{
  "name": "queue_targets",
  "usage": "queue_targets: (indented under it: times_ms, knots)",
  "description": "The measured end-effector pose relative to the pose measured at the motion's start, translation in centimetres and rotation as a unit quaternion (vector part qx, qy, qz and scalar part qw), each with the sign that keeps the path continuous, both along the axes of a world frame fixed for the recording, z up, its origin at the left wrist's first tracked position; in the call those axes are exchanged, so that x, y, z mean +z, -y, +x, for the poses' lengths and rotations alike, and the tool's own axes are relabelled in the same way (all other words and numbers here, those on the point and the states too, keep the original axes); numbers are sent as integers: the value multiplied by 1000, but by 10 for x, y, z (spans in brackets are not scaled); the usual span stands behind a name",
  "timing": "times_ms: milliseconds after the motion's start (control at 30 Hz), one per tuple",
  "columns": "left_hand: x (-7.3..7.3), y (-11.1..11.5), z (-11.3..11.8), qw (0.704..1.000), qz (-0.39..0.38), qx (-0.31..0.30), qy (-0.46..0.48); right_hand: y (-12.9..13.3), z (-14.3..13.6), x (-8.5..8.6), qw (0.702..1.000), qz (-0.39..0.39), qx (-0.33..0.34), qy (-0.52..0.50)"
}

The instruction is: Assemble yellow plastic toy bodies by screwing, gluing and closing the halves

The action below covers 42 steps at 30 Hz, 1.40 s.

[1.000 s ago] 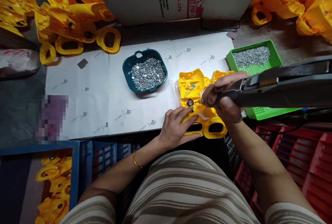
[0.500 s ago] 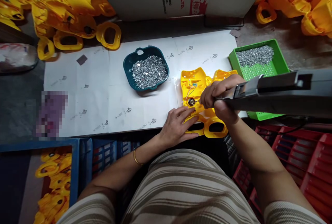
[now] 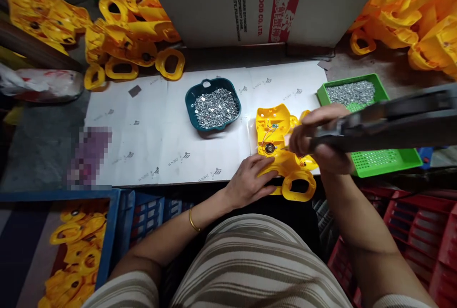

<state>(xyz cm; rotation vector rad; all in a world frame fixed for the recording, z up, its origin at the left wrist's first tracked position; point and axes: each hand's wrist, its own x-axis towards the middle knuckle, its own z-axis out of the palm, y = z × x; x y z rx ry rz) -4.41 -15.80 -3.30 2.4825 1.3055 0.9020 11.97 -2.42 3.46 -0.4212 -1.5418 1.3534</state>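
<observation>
On the table, my left hand (image 3: pixel 252 179) lies over the lower edge of a yellow plastic shell (image 3: pixel 273 120), fingers on top and thumb at the near side. The shell lies with its hollow side up, showing thin wires and a small round black speaker (image 3: pixel 270 148). My right hand (image 3: pixel 317 136) is wrapped round a dark grey electric screwdriver (image 3: pixel 385 122), blurred, its front pointing left over the shell's right part. More yellow shell parts lie beneath the right hand, partly hidden. A yellow oval ring (image 3: pixel 299 186) sits at the near edge.
A dark teal basin (image 3: pixel 190 110) of small metal pieces stands left of the shell. Right are green baskets (image 3: pixel 383 90), one with screws. A large carton (image 3: pixel 264 3) stands behind. Yellow parts (image 3: pixel 121 44) are heaped at both back corners. Blue (image 3: pixel 116 232) and red crates (image 3: pixel 410 222) flank me.
My right hand and the screwdriver have shifted right, away from the speaker. My left hand stays on the shell. The whole view has shifted slightly.
</observation>
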Motion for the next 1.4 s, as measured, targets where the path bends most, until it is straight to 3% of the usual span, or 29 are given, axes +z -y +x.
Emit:
queue_targets:
  times_ms: [100, 200, 267, 367, 433, 567, 700, 833, 933, 967, 1100, 1233, 1400]
  knots:
    - [15, -15, -15, 996, 57, 68, 10, 3, 11, 21, 994, 19, 50, -95]
    - [35, -54, -55, 972, 64, 226, -27, 10, 24, 32, 995, -9, -12, -94]
    - [43, -84, -86, 961, 33, 270, -59, 15, 31, 33, 995, -30, -34, -87]
    - [43, -118, -118, 947, -129, 255, -143, 22, 35, 29, 995, -37, -34, -84]
    - [36, -128, -125, 947, -175, 230, -140, 24, 37, 25, 997, -34, -17, -64]
    - [24, -130, -124, 958, -146, 235, -79, 26, 41, 21, 998, -13, 9, -61]
    - [29, -128, -126, 960, -72, 271, 11, 25, 45, 21, 998, -13, 27, -61]
    - [45, -106, -106, 960, -6, 247, 133, 29, 40, 20, 996, 13, 19, -85]
    - [48, -70, -64, 960, -56, 157, 225, 36, 31, 24, 992, -28, -46, -113]
    - [46, -57, -48, 944, -95, 132, 286, 40, 28, 27, 991, -34, -54, -119]
    - [28, -22, -1, 871, -211, 142, 421, 53, 23, 46, 989, -68, -65, -110]
    - [18, -15, 8, 845, -241, 139, 456, 62, 18, 57, 989, -88, -79, -89]
    - [20, -13, 8, 835, -260, 128, 467, 60, 9, 49, 987, -70, -70, -124]
